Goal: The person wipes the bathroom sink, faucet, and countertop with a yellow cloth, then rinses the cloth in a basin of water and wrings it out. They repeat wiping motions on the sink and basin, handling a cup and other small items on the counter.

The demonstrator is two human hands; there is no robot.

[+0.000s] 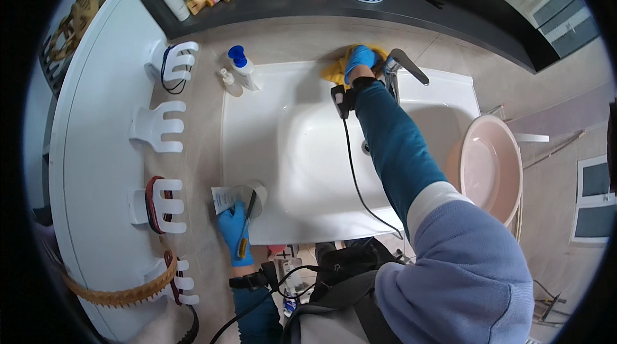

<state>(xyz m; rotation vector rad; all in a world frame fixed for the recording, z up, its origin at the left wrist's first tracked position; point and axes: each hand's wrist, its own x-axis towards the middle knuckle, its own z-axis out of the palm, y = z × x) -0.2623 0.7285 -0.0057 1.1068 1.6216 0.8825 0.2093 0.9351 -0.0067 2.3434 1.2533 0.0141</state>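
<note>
In a blue glove, my right hand [360, 59] presses a yellow cloth [336, 72] against the back rim of the white washbasin [308, 161], just left of the chrome faucet [393, 74]. At the basin's front left corner my left hand [234, 231], also gloved in blue, holds a translucent cup [261, 199]. A brush with a dark handle [251, 204] and yellowish bristles [242, 248] stands in the cup and leans over its rim towards me. A white tube [222, 199] with printing sticks out beside my fingers. How the fingers wrap the cup is partly hidden.
A pump bottle [245, 72] and a small spray bottle [231, 83] stand at the back left corner. A pink plastic tub [489, 165] rests at the right. White hooks [161, 127] with hair bands line the left cabinet. A dark shelf [299, 9] with toiletries overhangs the back.
</note>
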